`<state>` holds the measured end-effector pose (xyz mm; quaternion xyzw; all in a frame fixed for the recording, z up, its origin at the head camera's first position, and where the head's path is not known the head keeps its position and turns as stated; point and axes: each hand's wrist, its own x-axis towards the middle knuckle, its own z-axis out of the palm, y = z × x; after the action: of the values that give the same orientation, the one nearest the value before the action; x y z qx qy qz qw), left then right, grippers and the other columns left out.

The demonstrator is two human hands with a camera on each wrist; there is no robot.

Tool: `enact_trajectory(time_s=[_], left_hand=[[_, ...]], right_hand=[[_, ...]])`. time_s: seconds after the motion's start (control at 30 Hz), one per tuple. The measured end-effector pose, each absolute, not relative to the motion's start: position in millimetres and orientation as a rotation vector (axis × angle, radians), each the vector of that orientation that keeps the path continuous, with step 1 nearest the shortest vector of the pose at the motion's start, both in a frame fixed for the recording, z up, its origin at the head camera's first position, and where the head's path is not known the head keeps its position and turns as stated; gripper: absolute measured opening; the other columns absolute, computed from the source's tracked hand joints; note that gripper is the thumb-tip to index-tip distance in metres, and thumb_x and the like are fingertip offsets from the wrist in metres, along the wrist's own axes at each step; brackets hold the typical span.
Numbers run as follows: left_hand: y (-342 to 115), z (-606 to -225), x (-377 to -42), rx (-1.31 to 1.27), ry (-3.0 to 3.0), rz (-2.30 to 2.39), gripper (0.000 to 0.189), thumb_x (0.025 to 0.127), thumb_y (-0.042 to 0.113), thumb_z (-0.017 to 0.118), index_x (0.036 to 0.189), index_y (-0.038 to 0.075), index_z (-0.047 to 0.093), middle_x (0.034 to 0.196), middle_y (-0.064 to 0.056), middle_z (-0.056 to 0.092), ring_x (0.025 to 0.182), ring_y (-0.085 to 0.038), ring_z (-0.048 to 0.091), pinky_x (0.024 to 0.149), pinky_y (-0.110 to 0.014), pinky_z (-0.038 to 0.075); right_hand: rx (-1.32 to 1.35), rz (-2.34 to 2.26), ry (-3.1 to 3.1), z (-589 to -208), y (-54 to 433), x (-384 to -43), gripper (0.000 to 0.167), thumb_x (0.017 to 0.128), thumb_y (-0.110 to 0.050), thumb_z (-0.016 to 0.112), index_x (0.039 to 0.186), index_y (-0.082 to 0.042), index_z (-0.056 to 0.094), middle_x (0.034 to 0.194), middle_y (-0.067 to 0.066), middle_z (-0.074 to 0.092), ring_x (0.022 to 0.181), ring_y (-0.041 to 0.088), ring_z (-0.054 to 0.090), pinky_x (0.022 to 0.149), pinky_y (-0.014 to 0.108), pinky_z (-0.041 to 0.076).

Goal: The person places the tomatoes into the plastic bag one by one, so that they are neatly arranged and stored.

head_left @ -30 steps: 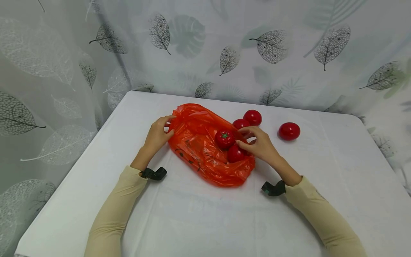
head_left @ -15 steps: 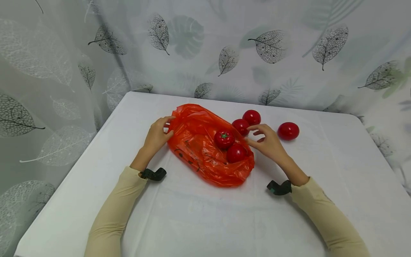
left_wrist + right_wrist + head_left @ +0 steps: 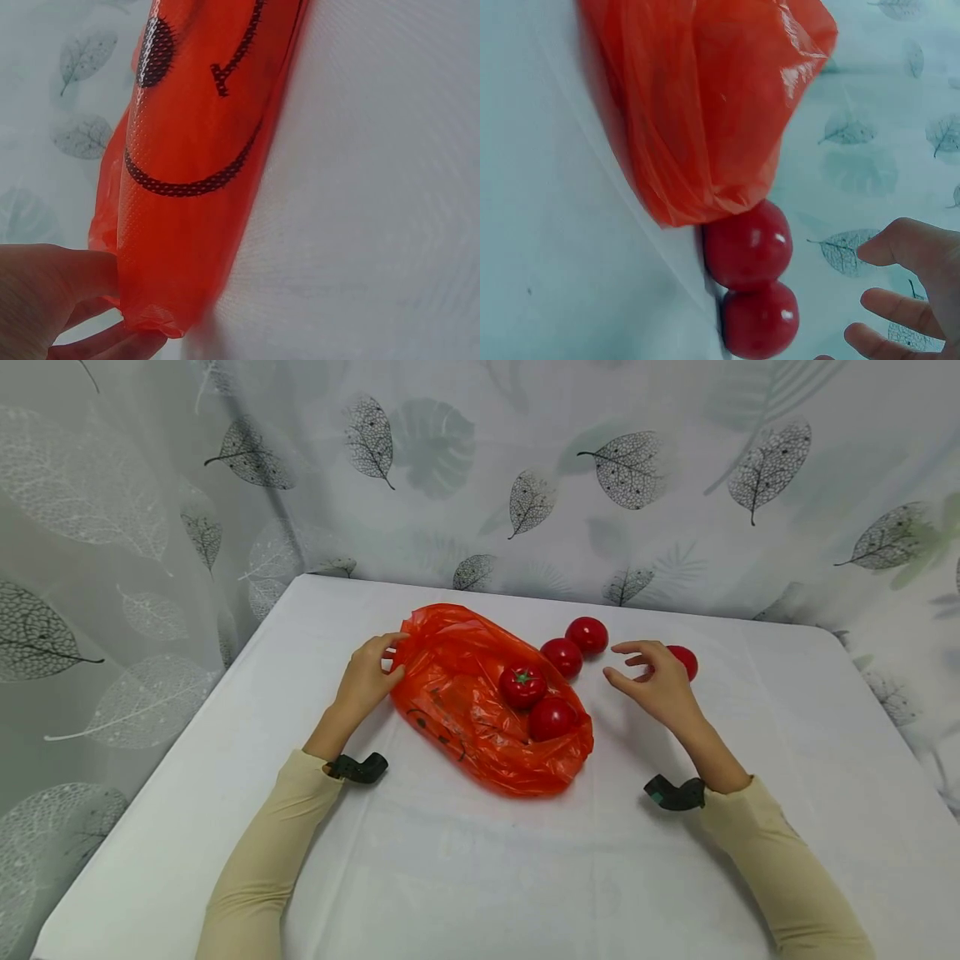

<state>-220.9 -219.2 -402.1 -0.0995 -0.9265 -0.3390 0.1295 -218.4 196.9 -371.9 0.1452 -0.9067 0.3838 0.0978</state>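
A red plastic bag [image 3: 457, 702] with a printed black face lies on the white table, its mouth spread. Two tomatoes, one [image 3: 522, 686] with a green calyx and a smooth one [image 3: 552, 720], sit in it. My left hand [image 3: 365, 675] pinches the bag's left end; in the left wrist view, thumb and fingers close on its crumpled edge. My right hand [image 3: 660, 683] is right of the bag, fingers apart and holding nothing. It partly covers a tomato [image 3: 684, 662] behind it. Two more tomatoes [image 3: 748, 247] [image 3: 760, 321] stand against the bag's outer side.
The white-covered table [image 3: 480, 877] ends at the back against a leaf-printed curtain [image 3: 450, 468], which also hangs along the left. A black camera mount is strapped to each wrist, left [image 3: 360, 767] and right [image 3: 675, 793].
My right hand has moved away from the bag's edge and the tomato in it, to the right, toward the lone tomato. The left hand stays at the bag.
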Motion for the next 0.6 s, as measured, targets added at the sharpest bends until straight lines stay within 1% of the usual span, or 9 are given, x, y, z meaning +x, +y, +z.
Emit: enact_trajectory(time_s=[0.13,0.2,0.3,0.33,0.37,0.43,0.5,0.57,0.6], left_hand=[[-220,-403,-221,-0.286,-2.69,-0.988,0.046,0.087,0.0,0.065,0.132,0.0,0.055,0.119,-0.022,0.061,0.106,-0.036,0.061,0.087,-0.048,0.056],[-220,-403,-221,-0.289,-2.687,-0.992,0.046,0.087,-0.001,0.065,0.132,-0.001,0.055,0.119,-0.023,0.061,0.106,-0.037,0.061,0.087,-0.048,0.056],[-220,-402,-221,-0.291,-2.688,-0.997,0.046,0.087,-0.002,0.064,0.132,-0.002,0.055,0.119,-0.023,0.061,0.107,-0.037,0.061,0.087,-0.048,0.056],[-220,-402,-221,-0.292,-2.687,-1.002,0.046,0.087,-0.002,0.064,0.132,-0.002,0.055,0.119,-0.023,0.061,0.107,-0.037,0.061,0.087,-0.049,0.056],[-220,-402,-221,-0.293,-2.687,-1.004,0.046,0.087,-0.002,0.064,0.132,-0.002,0.055,0.12,-0.024,0.06,0.107,-0.037,0.061,0.087,-0.049,0.056],[-219,-401,-221,-0.29,-2.687,-1.01,0.046,0.087,-0.002,0.064,0.132,-0.002,0.055,0.121,-0.024,0.06,0.108,-0.037,0.061,0.087,-0.049,0.056],[-219,-401,-221,-0.286,-2.687,-1.017,0.046,0.087,-0.002,0.064,0.132,-0.001,0.055,0.122,-0.024,0.06,0.108,-0.037,0.06,0.087,-0.049,0.056],[-218,-401,-221,-0.283,-2.69,-1.02,0.046,0.087,-0.003,0.064,0.132,-0.001,0.055,0.123,-0.024,0.06,0.109,-0.037,0.06,0.087,-0.049,0.056],[-218,-401,-221,-0.281,-2.692,-1.021,0.046,0.087,-0.002,0.064,0.132,-0.001,0.055,0.123,-0.023,0.06,0.109,-0.037,0.06,0.087,-0.049,0.056]], right_hand=[[0.365,1.133,-2.679,-368,204,-219,0.039,0.088,-0.019,0.071,0.122,-0.001,0.062,0.122,0.021,0.057,0.104,0.039,0.059,0.076,0.023,0.049],[0.332,1.132,-2.677,-366,207,-219,0.04,0.089,-0.02,0.07,0.123,-0.001,0.062,0.123,0.022,0.056,0.104,0.039,0.059,0.076,0.019,0.047],[0.288,1.123,-2.673,-364,213,-220,0.04,0.09,-0.021,0.069,0.123,-0.001,0.061,0.124,0.023,0.055,0.105,0.039,0.058,0.072,0.007,0.041],[0.272,1.119,-2.675,-364,214,-220,0.04,0.09,-0.022,0.069,0.124,-0.001,0.061,0.125,0.022,0.055,0.106,0.039,0.057,0.071,0.005,0.038],[0.261,1.115,-2.674,-363,216,-220,0.041,0.09,-0.022,0.069,0.124,-0.001,0.061,0.125,0.023,0.055,0.107,0.039,0.056,0.072,0.006,0.039],[0.244,1.111,-2.672,-362,219,-221,0.041,0.091,-0.023,0.068,0.124,-0.001,0.06,0.124,0.023,0.055,0.109,0.039,0.055,0.078,0.015,0.046],[0.225,1.118,-2.67,-362,221,-222,0.041,0.091,-0.024,0.068,0.125,-0.001,0.06,0.125,0.023,0.054,0.111,0.039,0.054,0.085,0.032,0.053],[0.204,1.123,-2.666,-361,224,-222,0.042,0.091,-0.025,0.067,0.125,-0.001,0.06,0.126,0.023,0.054,0.113,0.04,0.054,0.089,0.049,0.052],[0.19,1.131,-2.661,-362,226,-223,0.042,0.092,-0.025,0.067,0.125,-0.001,0.06,0.126,0.023,0.053,0.113,0.04,0.054,0.091,0.054,0.051]])
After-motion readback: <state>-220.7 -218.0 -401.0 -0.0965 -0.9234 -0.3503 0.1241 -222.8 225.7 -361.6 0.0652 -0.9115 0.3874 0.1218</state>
